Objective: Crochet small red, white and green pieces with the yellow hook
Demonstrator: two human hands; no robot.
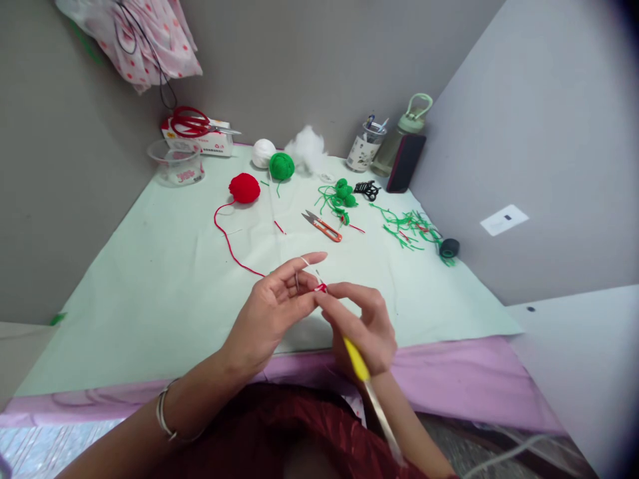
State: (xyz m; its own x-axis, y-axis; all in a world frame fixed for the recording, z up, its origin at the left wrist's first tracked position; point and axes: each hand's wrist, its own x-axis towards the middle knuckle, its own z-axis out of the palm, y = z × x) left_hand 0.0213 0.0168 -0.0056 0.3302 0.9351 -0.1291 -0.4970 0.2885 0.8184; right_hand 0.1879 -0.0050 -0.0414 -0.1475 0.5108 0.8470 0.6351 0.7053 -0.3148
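Note:
Pinched between the thumb and fingers of my left hand is a small red and white crochet piece. White yarn runs over the raised index finger of that hand. My right hand is closed around a crochet hook with a yellow grip, its pale rear end pointing down toward my lap. The hook's tip meets the crochet piece, though the fingers hide it. From a red yarn ball, a red strand leads to behind my left hand.
Orange thread snips lie beyond my hands, near green crocheted pieces and green yarn scraps. Farther back are green and white yarn balls, stuffing, a plastic tub, red scissors, a bottle and a phone.

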